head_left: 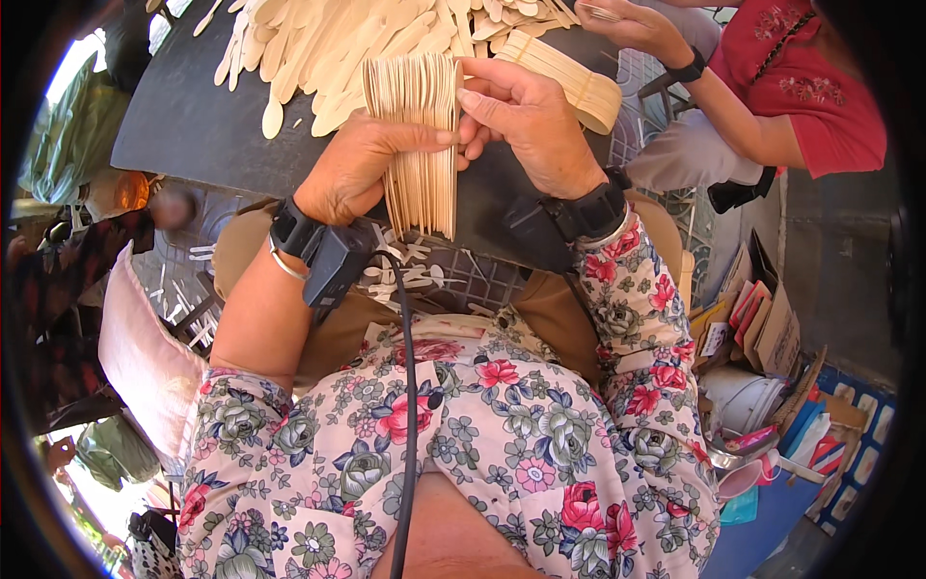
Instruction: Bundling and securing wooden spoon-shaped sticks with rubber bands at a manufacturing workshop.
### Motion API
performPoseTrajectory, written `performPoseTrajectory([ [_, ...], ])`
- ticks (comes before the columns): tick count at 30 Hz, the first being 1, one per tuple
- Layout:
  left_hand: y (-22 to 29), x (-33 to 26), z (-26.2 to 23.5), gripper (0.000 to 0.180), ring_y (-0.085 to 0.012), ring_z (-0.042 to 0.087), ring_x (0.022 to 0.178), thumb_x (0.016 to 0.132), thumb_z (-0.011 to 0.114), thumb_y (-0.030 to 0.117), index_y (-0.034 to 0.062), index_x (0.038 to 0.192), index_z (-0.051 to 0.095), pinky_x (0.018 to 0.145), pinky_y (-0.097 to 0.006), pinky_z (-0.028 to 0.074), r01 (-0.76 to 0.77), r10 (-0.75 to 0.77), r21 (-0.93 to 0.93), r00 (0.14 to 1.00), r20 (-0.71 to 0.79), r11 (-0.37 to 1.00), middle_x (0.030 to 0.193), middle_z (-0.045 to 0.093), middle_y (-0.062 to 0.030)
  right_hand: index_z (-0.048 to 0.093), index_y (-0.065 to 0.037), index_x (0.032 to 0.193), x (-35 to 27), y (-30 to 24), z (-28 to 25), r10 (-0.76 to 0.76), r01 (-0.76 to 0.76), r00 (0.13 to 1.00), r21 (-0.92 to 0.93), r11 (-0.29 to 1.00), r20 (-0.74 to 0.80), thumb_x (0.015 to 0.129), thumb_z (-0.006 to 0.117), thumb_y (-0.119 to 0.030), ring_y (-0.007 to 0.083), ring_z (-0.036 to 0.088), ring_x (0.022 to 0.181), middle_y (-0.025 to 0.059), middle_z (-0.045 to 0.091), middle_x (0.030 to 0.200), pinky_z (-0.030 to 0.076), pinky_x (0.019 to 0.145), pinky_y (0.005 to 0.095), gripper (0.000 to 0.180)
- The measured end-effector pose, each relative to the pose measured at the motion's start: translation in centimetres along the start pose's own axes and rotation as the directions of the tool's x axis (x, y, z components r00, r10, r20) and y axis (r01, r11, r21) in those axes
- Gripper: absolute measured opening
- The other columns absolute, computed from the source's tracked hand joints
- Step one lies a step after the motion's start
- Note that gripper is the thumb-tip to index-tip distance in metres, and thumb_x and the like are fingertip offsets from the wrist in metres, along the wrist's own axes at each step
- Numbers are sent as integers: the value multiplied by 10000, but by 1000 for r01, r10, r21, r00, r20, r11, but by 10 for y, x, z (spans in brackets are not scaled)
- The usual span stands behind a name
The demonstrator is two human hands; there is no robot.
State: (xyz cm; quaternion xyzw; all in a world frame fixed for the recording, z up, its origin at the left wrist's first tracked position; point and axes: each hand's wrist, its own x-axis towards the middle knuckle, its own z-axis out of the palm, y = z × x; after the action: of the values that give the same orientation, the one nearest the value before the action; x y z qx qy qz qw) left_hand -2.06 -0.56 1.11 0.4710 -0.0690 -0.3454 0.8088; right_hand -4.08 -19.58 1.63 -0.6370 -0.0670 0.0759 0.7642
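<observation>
A thick stack of flat wooden spoons (415, 183) stands on edge between my hands, over the near edge of the dark table (193, 135). My left hand (352, 164) is closed round its left side, thumb laid across the front. At the right end, my right hand (531, 121) grips the upper edge between thumb and fingers. Its other fingertips are curled beside the stack. Behind lies a large loose heap of wooden spoons (328, 48). A bundle of wooden spoons (579, 92) with a band round it rests just beyond my right hand.
At the upper right sits another person in a red top (820, 116), one hand (627, 24) holding a few pale pieces. Dropped spoons (415, 275) lie below the table edge. A cardboard box (772, 318) and a white bucket (743, 396) stand at the right. A black cable (409, 386) hangs down my front.
</observation>
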Motion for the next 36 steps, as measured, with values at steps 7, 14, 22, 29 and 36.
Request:
performPoseTrajectory([
  [7, 1, 2, -1, 312, -209, 679, 859, 826, 657, -25, -50, 1134, 611, 789, -308, 571, 3, -3, 64, 1000, -1, 998, 964, 696, -116, 433, 115, 1334, 2, -3, -3, -1, 5, 996, -40, 999, 88, 861, 626, 7, 144, 640, 728, 169, 652, 1040, 538, 597, 241, 522],
  [14, 1, 0, -1, 380, -214, 681, 834, 811, 675, -24, -31, 1179, 575, 750, -310, 576, 19, -14, 151, 999, -38, 988, 955, 683, -126, 401, 88, 1371, 2, -3, -4, 32, -17, 995, -160, 987, 96, 872, 651, -38, 137, 641, 700, 165, 665, 1051, 510, 571, 218, 573],
  [22, 2, -2, 6, 301, -257, 695, 857, 815, 655, -42, -64, 1108, 589, 768, -330, 589, 39, -39, 30, 999, -5, 999, 938, 683, -155, 392, 72, 1380, 1, -1, -3, 17, 0, 993, -140, 990, 120, 877, 656, -56, 115, 623, 674, 157, 657, 1055, 490, 560, 205, 582],
  [29, 1, -2, -10, 362, -232, 681, 857, 855, 659, 44, -49, 1185, 544, 790, -376, 586, 107, -105, 8, 983, -151, 994, 954, 656, -140, 521, 83, 1252, 15, -4, -24, -104, 101, 995, -226, 969, -5, 866, 666, -100, 106, 619, 611, 134, 669, 943, 510, 518, 219, 450],
  [36, 12, 4, -34, 281, -254, 679, 815, 865, 634, 26, -77, 1114, 553, 768, -382, 584, -123, 102, -79, 967, -234, 989, 895, 644, -149, 656, 12, 1041, 36, 27, -40, -223, 14, 950, -680, 733, -221, 824, 677, -153, 227, 643, 598, 140, 678, 867, 533, 620, 337, 273],
])
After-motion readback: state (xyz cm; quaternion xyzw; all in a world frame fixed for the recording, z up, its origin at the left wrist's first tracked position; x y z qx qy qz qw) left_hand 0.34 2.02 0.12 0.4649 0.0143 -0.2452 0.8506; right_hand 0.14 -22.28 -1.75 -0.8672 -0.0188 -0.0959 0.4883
